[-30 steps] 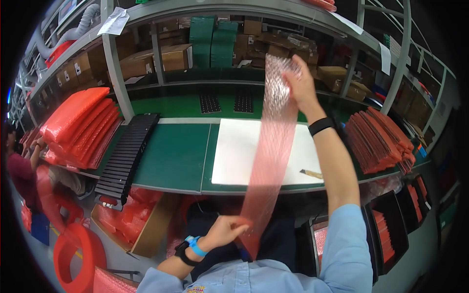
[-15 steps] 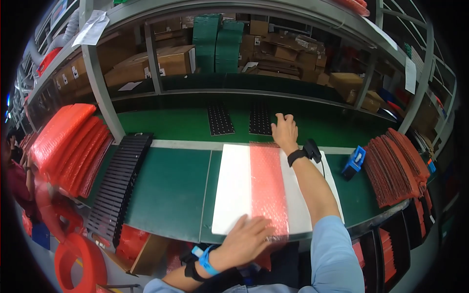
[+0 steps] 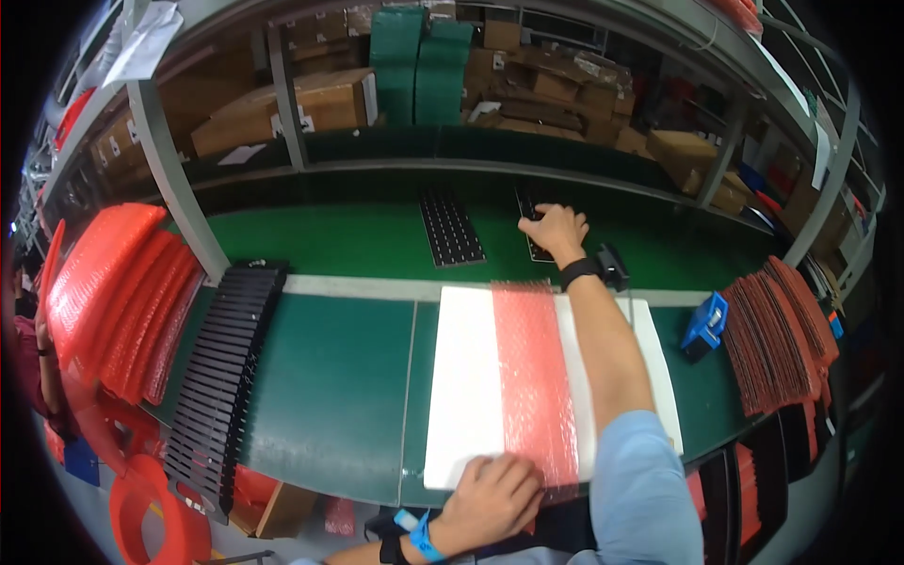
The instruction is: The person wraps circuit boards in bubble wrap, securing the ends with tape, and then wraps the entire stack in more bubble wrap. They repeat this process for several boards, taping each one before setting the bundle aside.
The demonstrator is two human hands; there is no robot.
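Note:
A long strip of pink bubble wrap (image 3: 535, 377) lies flat along a white board (image 3: 461, 386) on the green table. My left hand (image 3: 494, 494) presses palm down on the strip's near end at the table's front edge. My right hand (image 3: 554, 229) reaches far forward onto a black slotted tray (image 3: 539, 218) on the green belt behind the board; whether its fingers grip the tray I cannot tell. A second black slotted tray (image 3: 449, 226) lies to its left, untouched.
A stack of black trays (image 3: 226, 367) lies on the table's left. Red bubble-wrap sheets (image 3: 113, 292) pile at far left, dark red sheets (image 3: 782, 330) at right beside a blue tool (image 3: 704, 325). Cardboard boxes (image 3: 311, 104) fill the shelf behind. Another person's arm (image 3: 33, 358) shows at left.
The bubble wrap strip, held up in the air a second ago, now lies flat on the white board. My right hand let go of its far end and reached on to the black tray.

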